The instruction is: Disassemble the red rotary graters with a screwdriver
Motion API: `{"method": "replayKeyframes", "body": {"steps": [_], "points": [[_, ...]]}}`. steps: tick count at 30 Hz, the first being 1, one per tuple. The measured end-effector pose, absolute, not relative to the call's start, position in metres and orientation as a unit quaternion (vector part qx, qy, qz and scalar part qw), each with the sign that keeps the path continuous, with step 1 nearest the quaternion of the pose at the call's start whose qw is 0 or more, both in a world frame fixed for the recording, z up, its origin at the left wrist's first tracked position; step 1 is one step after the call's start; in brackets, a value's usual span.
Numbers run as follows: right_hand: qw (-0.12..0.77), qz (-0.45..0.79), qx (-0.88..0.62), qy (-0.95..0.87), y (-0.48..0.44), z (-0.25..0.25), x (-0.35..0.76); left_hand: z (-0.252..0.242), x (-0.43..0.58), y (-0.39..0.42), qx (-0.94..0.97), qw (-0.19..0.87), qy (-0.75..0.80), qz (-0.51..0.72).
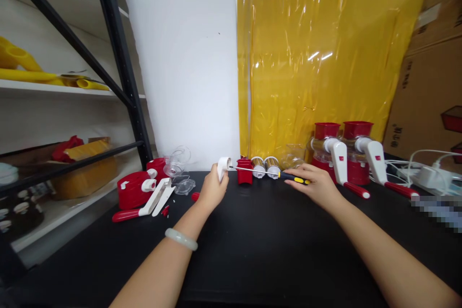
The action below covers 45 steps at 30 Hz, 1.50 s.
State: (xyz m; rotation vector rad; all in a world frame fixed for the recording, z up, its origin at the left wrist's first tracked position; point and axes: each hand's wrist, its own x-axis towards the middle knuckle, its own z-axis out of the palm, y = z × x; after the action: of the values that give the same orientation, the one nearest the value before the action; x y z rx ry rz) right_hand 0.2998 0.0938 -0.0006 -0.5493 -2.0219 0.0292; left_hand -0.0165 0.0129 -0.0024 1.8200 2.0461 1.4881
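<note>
My left hand point(213, 187) grips a small white round plastic part point(224, 167) above the black table. In my right hand point(313, 182) is a screwdriver point(294, 177) with a black and yellow handle, held level. Its long thin shaft points left, and the tip is at the white part; whether it touches a screw there is too small to tell. Behind the shaft stand a red plastic hopper piece point(244, 173) and two metal grater drums point(272, 167) with white ends.
Two assembled red-and-white rotary graters point(339, 159) stand at the right, near white cables and a charger point(433, 177). At left lie a red base point(133, 190), a white crank with red handle point(126, 215) and clear plastic parts point(177, 161). A black shelf frame point(117, 33) rises at left.
</note>
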Motion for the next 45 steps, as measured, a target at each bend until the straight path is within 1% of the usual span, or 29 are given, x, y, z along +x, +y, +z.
{"method": "replayKeyframes", "body": {"steps": [4, 7, 10, 14, 17, 20, 23, 28, 30, 32, 33, 35, 39, 42, 45], "points": [[0.493, -0.01, -0.217, -0.843, 0.093, 0.0, 0.3, -0.004, -0.019, 0.013, 0.601, 0.072, 0.656, 0.451], [0.491, -0.011, -0.213, -0.845, 0.091, -0.001, 0.298, -0.005, -0.022, 0.015, 0.597, 0.111, 0.65, 0.457], [0.502, 0.013, -0.217, -0.837, 0.091, -0.002, 0.295, -0.005, -0.026, 0.016, 0.592, 0.114, 0.647, 0.467], [0.496, 0.069, -0.237, -0.832, 0.092, -0.002, 0.296, -0.005, -0.028, 0.014, 0.632, 0.095, 0.637, 0.43], [0.476, 0.127, -0.308, -0.814, 0.09, 0.002, 0.297, -0.005, -0.027, 0.012, 0.654, 0.09, 0.63, 0.409], [0.425, 0.17, -0.423, -0.782, 0.087, 0.005, 0.295, -0.006, -0.024, 0.011, 0.651, 0.1, 0.629, 0.412], [0.386, 0.244, -0.49, -0.742, 0.087, 0.005, 0.291, -0.005, -0.02, 0.011, 0.649, 0.11, 0.628, 0.416], [0.38, 0.452, -0.489, -0.642, 0.089, -0.002, 0.287, -0.003, -0.019, 0.011, 0.645, 0.09, 0.629, 0.426], [0.364, 0.507, -0.476, -0.62, 0.09, -0.003, 0.287, -0.003, -0.018, 0.011, 0.654, 0.077, 0.622, 0.423], [0.35, 0.532, -0.474, -0.608, 0.09, -0.004, 0.287, -0.002, -0.018, 0.01, 0.66, 0.072, 0.616, 0.424], [0.348, 0.529, -0.478, -0.609, 0.09, -0.003, 0.287, -0.002, -0.017, 0.01, 0.66, 0.074, 0.613, 0.427], [0.357, 0.482, -0.497, -0.627, 0.089, -0.002, 0.286, -0.001, -0.016, 0.01, 0.651, 0.083, 0.614, 0.439], [0.387, 0.293, -0.495, -0.721, 0.085, 0.002, 0.285, 0.003, -0.017, 0.011, 0.629, 0.099, 0.625, 0.452], [0.434, 0.136, -0.437, -0.776, 0.082, 0.005, 0.287, 0.005, -0.021, 0.012, 0.629, 0.116, 0.625, 0.449], [0.487, -0.006, -0.338, -0.806, 0.079, 0.006, 0.292, 0.006, -0.023, 0.013, 0.619, 0.154, 0.623, 0.453]]}}
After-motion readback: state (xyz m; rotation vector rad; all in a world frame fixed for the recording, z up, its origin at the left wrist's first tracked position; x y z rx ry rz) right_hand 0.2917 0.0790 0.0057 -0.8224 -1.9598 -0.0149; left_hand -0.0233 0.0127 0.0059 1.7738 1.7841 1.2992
